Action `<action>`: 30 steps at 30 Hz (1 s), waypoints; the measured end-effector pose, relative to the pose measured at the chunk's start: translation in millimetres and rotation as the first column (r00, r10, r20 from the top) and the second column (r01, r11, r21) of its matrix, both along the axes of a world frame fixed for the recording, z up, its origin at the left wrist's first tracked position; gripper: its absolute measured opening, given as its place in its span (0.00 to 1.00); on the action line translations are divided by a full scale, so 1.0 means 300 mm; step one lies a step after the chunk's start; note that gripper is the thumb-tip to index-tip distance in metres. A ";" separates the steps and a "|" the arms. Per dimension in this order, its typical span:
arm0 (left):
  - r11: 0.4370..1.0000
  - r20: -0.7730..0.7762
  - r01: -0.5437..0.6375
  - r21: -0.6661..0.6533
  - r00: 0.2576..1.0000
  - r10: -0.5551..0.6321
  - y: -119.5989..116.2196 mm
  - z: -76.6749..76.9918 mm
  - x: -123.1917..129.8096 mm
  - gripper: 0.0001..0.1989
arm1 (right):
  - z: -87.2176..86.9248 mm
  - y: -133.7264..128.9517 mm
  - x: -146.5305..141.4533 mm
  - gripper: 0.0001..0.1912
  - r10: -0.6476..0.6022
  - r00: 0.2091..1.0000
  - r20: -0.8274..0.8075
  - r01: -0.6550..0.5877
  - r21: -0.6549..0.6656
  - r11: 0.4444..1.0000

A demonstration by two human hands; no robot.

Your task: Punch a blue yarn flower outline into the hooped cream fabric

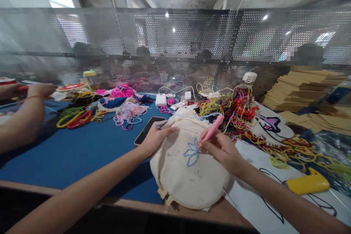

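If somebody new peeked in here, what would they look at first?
Probably the bright pink tool in the right hand, over the blue stitched petals on the round cream cloth in front. Next, maybe the big tangle of red and yellow yarn behind it to the right, or the brown stack beyond, at the far right.

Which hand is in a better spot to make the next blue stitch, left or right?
Probably the right hand. It holds the pink tool right beside the blue stitches. The left hand is holding the edge of the cloth.
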State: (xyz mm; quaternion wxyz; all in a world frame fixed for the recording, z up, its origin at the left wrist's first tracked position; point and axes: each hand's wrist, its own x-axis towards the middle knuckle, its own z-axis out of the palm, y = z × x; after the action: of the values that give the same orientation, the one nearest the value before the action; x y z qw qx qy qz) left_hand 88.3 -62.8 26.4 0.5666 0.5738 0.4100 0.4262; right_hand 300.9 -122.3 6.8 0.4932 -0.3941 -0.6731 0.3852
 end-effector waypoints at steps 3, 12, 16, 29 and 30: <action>1.000 0.005 -0.004 -0.011 1.000 0.004 0.003 -0.002 0.003 0.09 | 0.002 -0.002 0.001 0.09 0.005 0.999 -0.037 -0.006 -0.023 1.000; 1.000 0.013 0.008 -0.021 1.000 -0.007 0.000 0.001 -0.002 0.09 | -0.011 -0.002 0.003 0.07 -0.006 0.995 0.100 -0.002 0.077 0.997; 0.999 0.040 0.032 -0.023 0.999 -0.031 -0.005 0.001 -0.003 0.10 | 0.000 -0.009 0.002 0.06 -0.052 0.967 0.250 0.000 0.204 0.979; 0.997 0.046 -0.011 -0.073 0.999 0.014 0.004 -0.015 0.010 0.10 | -0.012 -0.008 -0.018 0.06 -0.021 0.895 0.445 -0.108 0.261 0.959; 0.996 0.053 -0.007 -0.086 0.999 0.011 0.008 -0.020 0.010 0.10 | -0.010 -0.007 -0.018 0.06 -0.018 0.891 0.453 -0.106 0.247 0.963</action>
State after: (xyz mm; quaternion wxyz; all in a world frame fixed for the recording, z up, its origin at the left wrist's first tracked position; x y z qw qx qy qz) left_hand 91.4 -60.3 20.3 0.5994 0.5356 0.4152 0.4259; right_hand 295.6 -124.2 3.7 0.3626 -0.3879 -0.8232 0.2009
